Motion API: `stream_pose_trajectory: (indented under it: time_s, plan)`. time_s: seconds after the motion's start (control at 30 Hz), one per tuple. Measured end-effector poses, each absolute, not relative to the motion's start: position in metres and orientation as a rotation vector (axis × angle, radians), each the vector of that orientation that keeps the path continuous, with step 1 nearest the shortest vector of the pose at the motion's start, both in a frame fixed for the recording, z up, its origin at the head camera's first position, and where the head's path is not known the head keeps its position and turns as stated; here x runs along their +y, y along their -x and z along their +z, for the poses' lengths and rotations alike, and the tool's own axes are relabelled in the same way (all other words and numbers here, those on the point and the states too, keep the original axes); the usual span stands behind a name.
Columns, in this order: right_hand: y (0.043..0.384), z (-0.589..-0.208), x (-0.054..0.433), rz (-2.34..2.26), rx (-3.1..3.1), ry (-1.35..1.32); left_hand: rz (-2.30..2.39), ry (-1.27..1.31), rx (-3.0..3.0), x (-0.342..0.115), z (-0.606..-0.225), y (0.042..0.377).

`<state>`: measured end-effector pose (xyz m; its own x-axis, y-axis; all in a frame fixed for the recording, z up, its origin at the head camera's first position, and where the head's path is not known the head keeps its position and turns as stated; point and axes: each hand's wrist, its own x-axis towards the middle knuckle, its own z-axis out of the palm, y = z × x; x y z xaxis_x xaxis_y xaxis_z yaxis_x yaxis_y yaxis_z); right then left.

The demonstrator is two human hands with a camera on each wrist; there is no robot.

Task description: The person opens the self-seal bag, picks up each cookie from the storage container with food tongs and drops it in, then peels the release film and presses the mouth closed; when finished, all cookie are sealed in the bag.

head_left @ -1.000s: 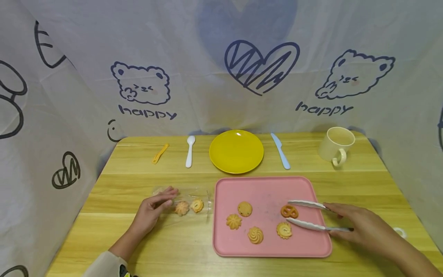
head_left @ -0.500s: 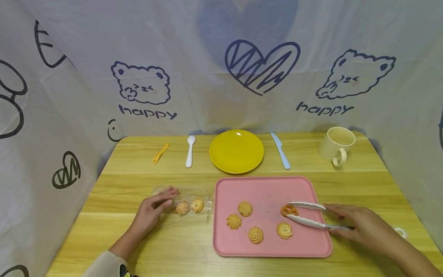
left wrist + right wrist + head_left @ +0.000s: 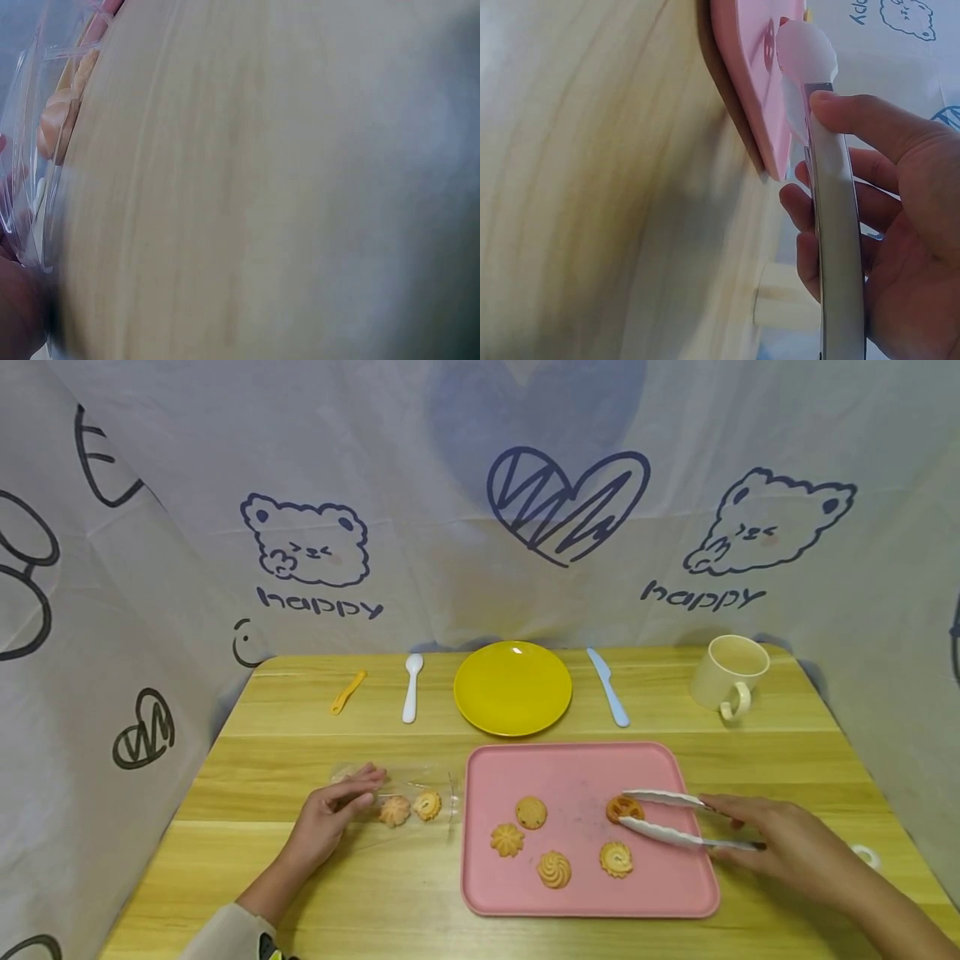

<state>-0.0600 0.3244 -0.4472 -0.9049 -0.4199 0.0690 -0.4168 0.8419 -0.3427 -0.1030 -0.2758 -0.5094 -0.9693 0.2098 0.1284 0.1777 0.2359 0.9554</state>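
"Ahead of the right hand (image 3: 787,847)?"
"Tongs (image 3: 667,834), which it gripped; one pretzel (image 3: 625,810) was between their tips."
"Against the left hand (image 3: 324,818)?"
"One clear box (image 3: 412,779), held; two cookies (image 3: 393,811) inside."

Tbl (image 3: 390,893) holds tray (image 3: 577,772), ylw plate (image 3: 513,689), mug (image 3: 720,681), spoon (image 3: 410,693), knife (image 3: 611,691) — plus clr pkg (image 3: 420,777).

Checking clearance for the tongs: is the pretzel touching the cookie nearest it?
Apart. The head view shows a strip of pink tray between the pretzel and the nearest cookie.
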Motion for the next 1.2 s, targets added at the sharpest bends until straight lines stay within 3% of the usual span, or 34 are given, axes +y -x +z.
stream_pose_trajectory:
  time_s: [0.83,1.2]
  plan:
    - [0.105,-0.434,0.27,-0.709,2.863,0.795,1.877,-0.376,2.457,-0.276,-0.51,0.104]
    - [0.122,-0.437,0.223,-0.856,2.717,0.921,1.879,-0.379,2.452,-0.276,-0.51,0.103]
